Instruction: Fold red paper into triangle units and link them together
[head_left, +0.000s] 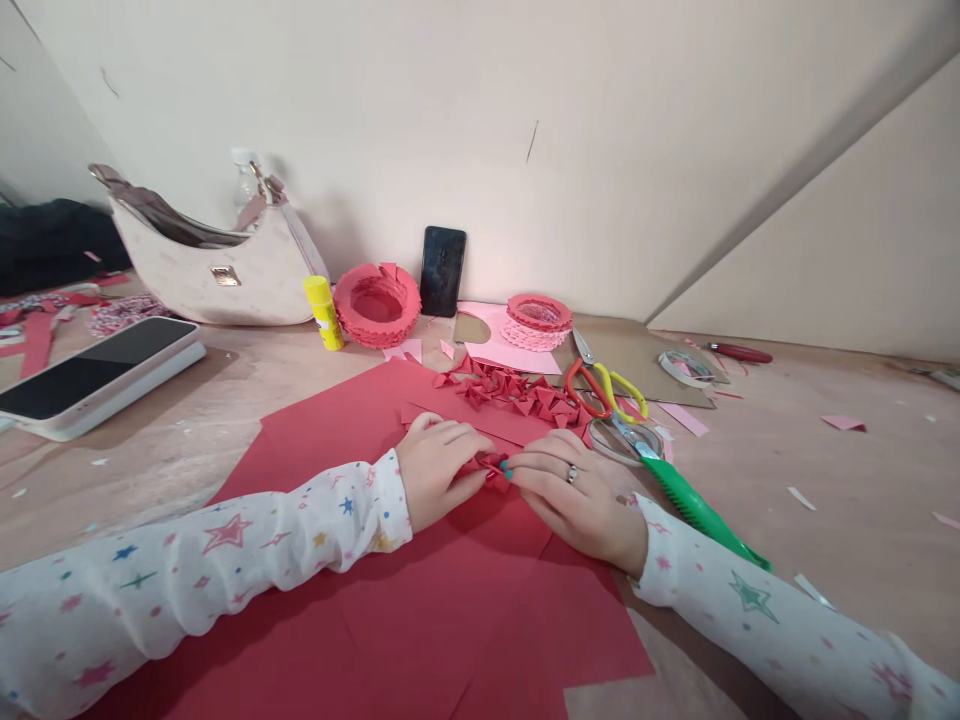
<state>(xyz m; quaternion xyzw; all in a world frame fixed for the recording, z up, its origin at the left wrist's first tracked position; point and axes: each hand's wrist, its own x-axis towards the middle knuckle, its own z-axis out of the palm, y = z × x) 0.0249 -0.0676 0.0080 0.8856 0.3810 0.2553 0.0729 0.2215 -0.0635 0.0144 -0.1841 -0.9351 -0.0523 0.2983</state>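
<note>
Between the fingertips of both hands is a small folded red paper piece (495, 472). My left hand (442, 470) pinches it from the left, and my right hand (574, 490), with a ring on one finger, closes on it from the right. Beneath both hands lie large red paper sheets (420, 620). Just beyond the fingers is a red paper strip (480, 422), and behind that a pile of small folded red pieces (521, 392). Round rings of folded paper stand further back, one red (377, 325) and one pink with a red top (535, 330).
Scissors with orange and yellow handles (611, 390) and a green-handled cutter (701, 510) lie right of my right hand. A yellow glue stick (324, 315), a dark phone (442, 272) and a handbag (225, 280) stand behind. At left is a white-cased phone (105, 375).
</note>
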